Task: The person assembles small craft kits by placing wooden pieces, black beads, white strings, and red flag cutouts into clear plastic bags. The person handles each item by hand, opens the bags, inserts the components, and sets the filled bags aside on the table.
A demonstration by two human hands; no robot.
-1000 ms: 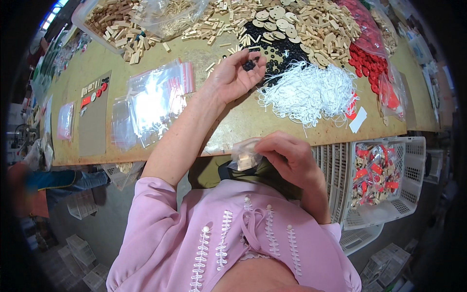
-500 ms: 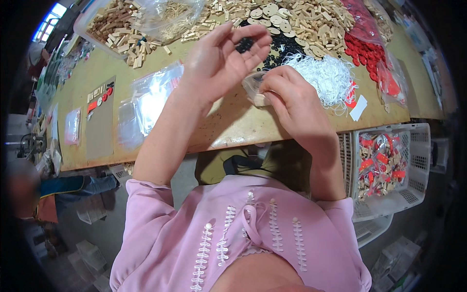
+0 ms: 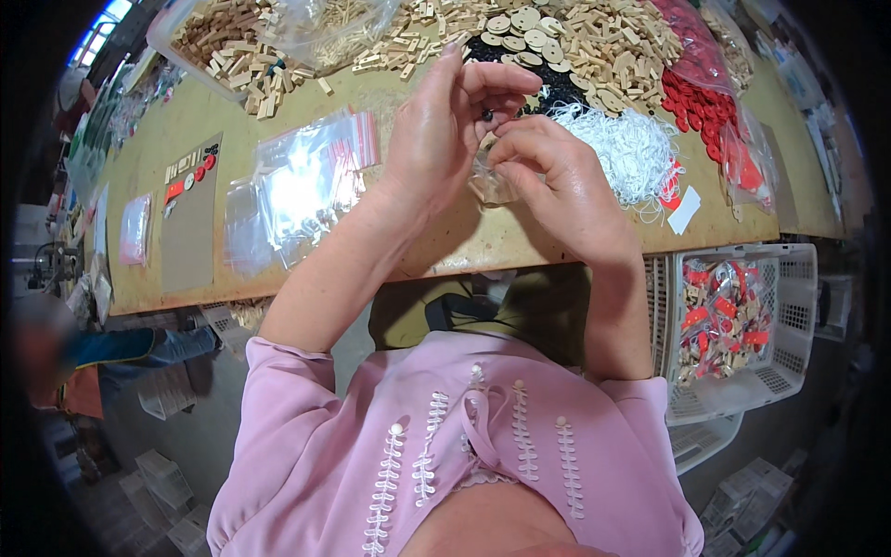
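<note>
The left hand (image 3: 436,130) is half curled, palm turned inward toward the right, its fingers cupped around small black pieces (image 3: 488,116). The right hand (image 3: 561,176), knuckles up and wrist bent inward, has thumb and fingers closed in a pinch on a clear plastic bag (image 3: 492,186), just beneath the left fingers. The bag's long axis runs roughly away from the body, its upper end toward the left fingertips and its lower end toward the near table edge; the fingers hide most of its mouth. Both forearms reach in over a worn yellowish-brown table (image 3: 450,251). Right of the hands lies a tangled heap of white cord (image 3: 622,153), with red discs (image 3: 691,107) beyond; farther back are wooden discs (image 3: 529,39) and wooden blocks (image 3: 613,46). To the left lie flat zip bags (image 3: 306,186) and a brown card strip (image 3: 188,251) bearing sample parts. Below the table's right end, a white plastic crate (image 3: 795,306) holds filled bags (image 3: 729,320). A jeans-clad leg (image 3: 176,357) shows at left above the grey floor (image 3: 223,422).
</note>
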